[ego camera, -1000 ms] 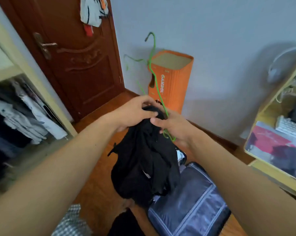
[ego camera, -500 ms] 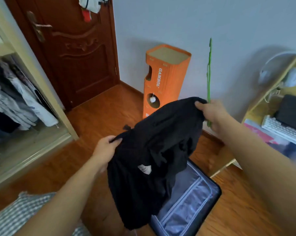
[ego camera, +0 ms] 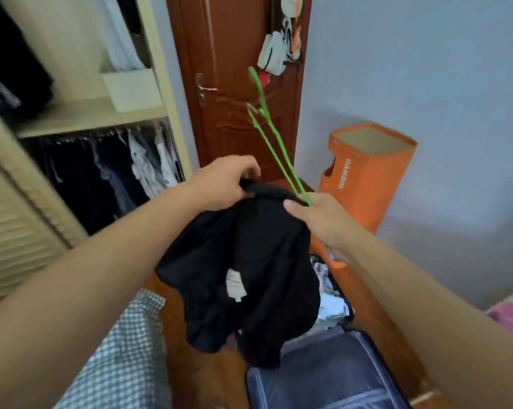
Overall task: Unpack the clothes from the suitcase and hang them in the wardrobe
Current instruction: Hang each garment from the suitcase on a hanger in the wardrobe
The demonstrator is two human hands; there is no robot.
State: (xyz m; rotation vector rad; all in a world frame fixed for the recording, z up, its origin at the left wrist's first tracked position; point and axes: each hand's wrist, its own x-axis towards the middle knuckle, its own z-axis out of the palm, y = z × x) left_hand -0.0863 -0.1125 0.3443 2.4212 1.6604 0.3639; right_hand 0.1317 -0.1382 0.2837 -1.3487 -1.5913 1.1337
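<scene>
A black garment (ego camera: 249, 273) with a white label hangs bunched in front of me. My left hand (ego camera: 222, 184) grips its top edge. My right hand (ego camera: 320, 219) pinches the garment's other top corner together with a thin green hanger (ego camera: 267, 134) that sticks up and to the left. Below lies the open dark blue suitcase (ego camera: 329, 376), with light clothes (ego camera: 332, 302) inside it. The wardrobe (ego camera: 101, 119) stands open at the left, with several garments on its rail.
A brown door (ego camera: 237, 93) with clothes hung on it is straight ahead. An orange cardboard box (ego camera: 367, 172) stands by the grey wall. A checked cloth (ego camera: 122, 355) lies at lower left. A louvred wardrobe door (ego camera: 16, 225) is at far left.
My view has swung left toward the wardrobe. My left hand rose from the garment's lower edge to its top, close to my right hand. The hanger now tilts left.
</scene>
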